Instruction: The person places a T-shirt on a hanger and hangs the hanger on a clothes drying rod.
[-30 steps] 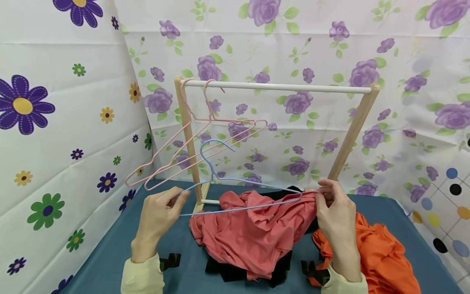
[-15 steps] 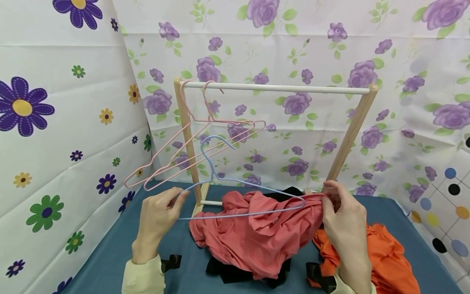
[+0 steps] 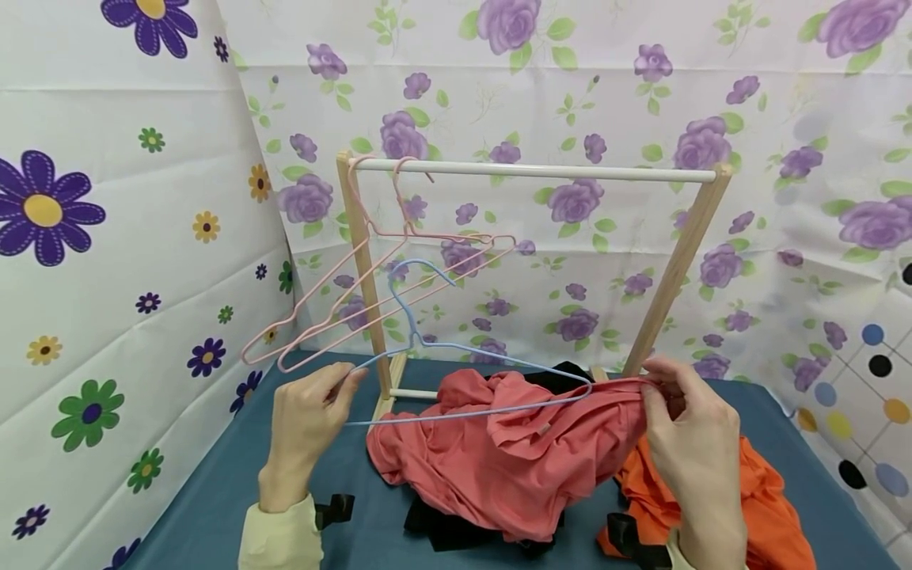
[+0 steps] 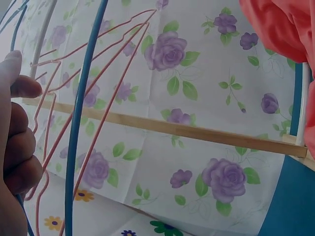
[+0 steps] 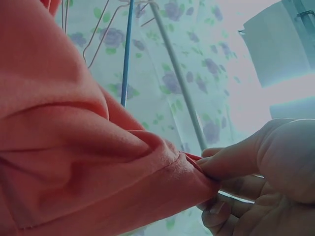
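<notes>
My left hand (image 3: 306,427) grips a blue clothes hanger (image 3: 417,342) by its left shoulder, hook upward. In the left wrist view, curled fingers (image 4: 22,132) show beside the blue hanger bar (image 4: 75,118). The hanger's right end lies across a bunched coral-red garment (image 3: 513,475). Whether that end is inside the cloth cannot be told. My right hand (image 3: 698,443) pinches the garment's upper right edge and holds it up, drawn out to the right. In the right wrist view, thumb and fingers close on a fold of the coral-red fabric (image 5: 98,167).
Behind stands a wooden rack with a white rod (image 3: 556,169). Two pink hangers (image 3: 406,231) hang at the rod's left end. An orange garment (image 3: 773,507) lies at the right of the blue-green table (image 3: 214,491). Black cloth (image 3: 449,530) shows under the coral-red garment.
My right hand has moved right and slightly down, stretching the garment's edge past the hanger's right end. The left hand and the hanger have hardly moved; the hanger's hook rose slightly.
</notes>
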Demonstrator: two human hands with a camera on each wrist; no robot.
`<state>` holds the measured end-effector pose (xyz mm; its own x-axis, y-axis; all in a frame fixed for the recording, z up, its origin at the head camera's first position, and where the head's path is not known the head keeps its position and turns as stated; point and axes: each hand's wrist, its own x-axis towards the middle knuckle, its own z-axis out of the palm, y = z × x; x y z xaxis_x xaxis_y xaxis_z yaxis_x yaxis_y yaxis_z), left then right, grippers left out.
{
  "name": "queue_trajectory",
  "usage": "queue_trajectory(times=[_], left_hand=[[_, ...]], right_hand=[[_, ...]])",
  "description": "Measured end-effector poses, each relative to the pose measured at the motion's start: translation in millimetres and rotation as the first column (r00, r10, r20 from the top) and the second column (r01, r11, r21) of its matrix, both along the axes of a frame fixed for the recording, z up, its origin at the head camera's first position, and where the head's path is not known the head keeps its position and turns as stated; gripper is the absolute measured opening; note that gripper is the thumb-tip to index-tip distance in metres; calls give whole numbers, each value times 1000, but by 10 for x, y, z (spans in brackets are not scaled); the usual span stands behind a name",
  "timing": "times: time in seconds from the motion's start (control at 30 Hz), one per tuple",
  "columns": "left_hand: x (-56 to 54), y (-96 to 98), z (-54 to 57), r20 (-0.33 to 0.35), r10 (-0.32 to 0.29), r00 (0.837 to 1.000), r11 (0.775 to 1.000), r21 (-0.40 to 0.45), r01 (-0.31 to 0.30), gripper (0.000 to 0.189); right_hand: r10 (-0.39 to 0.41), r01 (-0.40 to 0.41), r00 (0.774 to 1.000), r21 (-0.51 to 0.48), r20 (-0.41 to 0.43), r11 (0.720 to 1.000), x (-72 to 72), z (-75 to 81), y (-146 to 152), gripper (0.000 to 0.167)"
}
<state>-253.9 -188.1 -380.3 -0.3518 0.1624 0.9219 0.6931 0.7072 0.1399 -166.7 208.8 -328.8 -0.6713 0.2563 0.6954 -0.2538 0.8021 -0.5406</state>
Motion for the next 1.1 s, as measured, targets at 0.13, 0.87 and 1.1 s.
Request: queue_trajectory(times=[0.13,0.87,1.1], left_hand=[[-6,54,1,-38,-20,999,1000,-22,19,41],[-54,85,-80,82,-214,973,976,-24,216,35],[-54,69,-66,118,-246,962,967,-29,251,34]], right_hand=[[14,-14,1000,-2,-11,1000,-24,-19,-4,26],[403,-393,915,-226,-1,891,-467,-323,174,25],[343,-341,938,-263,-42,902,-418,-279,156,25]])
